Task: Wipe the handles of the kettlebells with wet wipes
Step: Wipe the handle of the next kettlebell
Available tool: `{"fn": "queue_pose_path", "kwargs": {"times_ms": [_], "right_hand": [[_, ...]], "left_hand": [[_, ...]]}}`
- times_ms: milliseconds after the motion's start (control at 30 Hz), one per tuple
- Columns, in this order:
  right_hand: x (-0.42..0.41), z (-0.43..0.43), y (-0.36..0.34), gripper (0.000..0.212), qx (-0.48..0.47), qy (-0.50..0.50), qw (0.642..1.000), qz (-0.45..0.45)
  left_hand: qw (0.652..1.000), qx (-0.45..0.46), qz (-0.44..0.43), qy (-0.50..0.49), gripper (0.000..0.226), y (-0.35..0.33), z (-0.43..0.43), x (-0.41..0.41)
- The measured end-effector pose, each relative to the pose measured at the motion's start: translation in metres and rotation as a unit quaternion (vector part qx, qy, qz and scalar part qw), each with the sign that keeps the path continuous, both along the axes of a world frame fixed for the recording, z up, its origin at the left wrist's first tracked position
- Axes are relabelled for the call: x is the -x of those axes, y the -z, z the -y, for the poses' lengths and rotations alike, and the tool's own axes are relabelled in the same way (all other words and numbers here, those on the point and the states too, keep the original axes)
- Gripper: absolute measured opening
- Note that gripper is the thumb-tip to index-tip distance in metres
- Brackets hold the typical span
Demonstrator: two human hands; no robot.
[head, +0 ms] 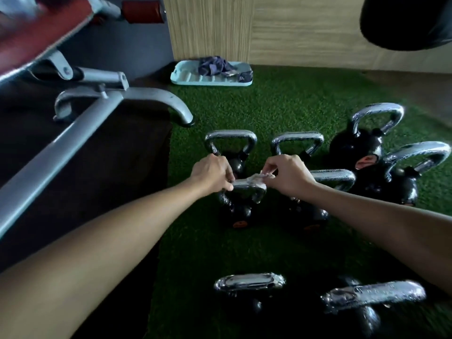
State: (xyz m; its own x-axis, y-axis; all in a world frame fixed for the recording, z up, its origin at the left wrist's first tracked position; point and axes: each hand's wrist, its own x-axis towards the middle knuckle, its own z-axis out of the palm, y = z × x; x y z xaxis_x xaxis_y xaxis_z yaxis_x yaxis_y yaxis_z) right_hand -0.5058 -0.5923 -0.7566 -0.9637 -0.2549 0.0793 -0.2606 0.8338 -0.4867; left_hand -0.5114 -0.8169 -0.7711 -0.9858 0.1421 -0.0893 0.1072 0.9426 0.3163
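Observation:
Several black kettlebells with chrome handles stand on green turf. The middle one (241,211) has its handle (249,190) between my hands. My left hand (211,174) pinches the handle's left end. My right hand (286,173) pinches a crumpled white wet wipe (259,178) lying over the handle's right part. Other kettlebells stand behind (231,148), at the right (362,143) and near the bottom edge (249,282).
A grey weight bench frame (97,104) with a red pad reaches in from the left, its foot on the turf edge. A light blue tray (186,77) with a dark cloth lies by the wooden wall. A black punching bag (406,20) hangs at top right.

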Motion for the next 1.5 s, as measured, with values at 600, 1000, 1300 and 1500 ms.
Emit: {"fn": "queue_pose_path", "kwargs": {"times_ms": [600, 1000, 1300, 1500], "right_hand": [[0.032, 0.023, 0.019, 0.011, -0.097, -0.172, 0.979, -0.039], [0.033, 0.014, 0.04, 0.021, -0.028, -0.14, 0.99, -0.001], [0.015, 0.035, 0.043, 0.021, 0.052, -0.145, 0.987, -0.043], [-0.001, 0.024, 0.067, 0.024, 0.133, -0.112, 0.981, -0.081]], "left_hand": [[0.995, -0.083, -0.051, 0.01, 0.035, 0.034, 0.017, -0.008], [0.995, 0.008, -0.05, 0.088, 0.03, 0.031, 0.018, -0.007], [0.978, 0.122, -0.098, 0.138, 0.03, 0.033, 0.037, -0.026], [0.986, 0.084, -0.099, 0.108, 0.035, 0.043, 0.064, -0.04]]}}
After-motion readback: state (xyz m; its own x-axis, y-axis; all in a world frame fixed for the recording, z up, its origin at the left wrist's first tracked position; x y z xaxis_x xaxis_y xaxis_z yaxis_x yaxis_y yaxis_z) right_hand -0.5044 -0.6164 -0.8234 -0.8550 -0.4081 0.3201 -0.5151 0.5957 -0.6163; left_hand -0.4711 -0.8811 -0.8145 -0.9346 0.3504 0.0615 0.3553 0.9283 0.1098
